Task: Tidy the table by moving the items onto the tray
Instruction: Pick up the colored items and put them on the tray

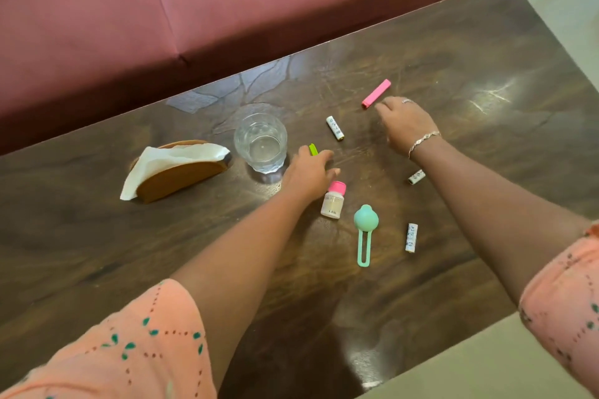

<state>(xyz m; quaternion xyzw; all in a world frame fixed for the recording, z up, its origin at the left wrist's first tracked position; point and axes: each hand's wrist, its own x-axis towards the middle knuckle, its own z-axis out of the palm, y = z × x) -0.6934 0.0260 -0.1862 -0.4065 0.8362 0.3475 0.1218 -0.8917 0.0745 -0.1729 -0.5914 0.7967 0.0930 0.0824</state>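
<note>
Since most of what lies on the dark, glossy wooden surface (486,52) is small and light, a fingertip pinch should lift it; no tray is in view. The left hand (308,176) reaches to the middle of the surface. A slim green plastic piece (312,149) shows between thumb and forefinger, though I cannot tell whether the fingers have closed on it. The right hand (406,126), fingers curled downward, hovers just beside a pink plastic stick (376,93) toward the far edge; anything under its palm is hidden. Three short printed cylinders (334,128) lie scattered and would likely roll, so pinch them across the middle. The glass tumbler (261,139) looks the heaviest, most fragile and slippery item: grip it round the wall. The pink-capped bottle (333,202) stands just beside the left hand and could tip. The teal looped piece (364,230) lies flat toward the near edge, its loop offering a hold. The wooden napkin holder (181,176) sits toward the left edge.
</note>
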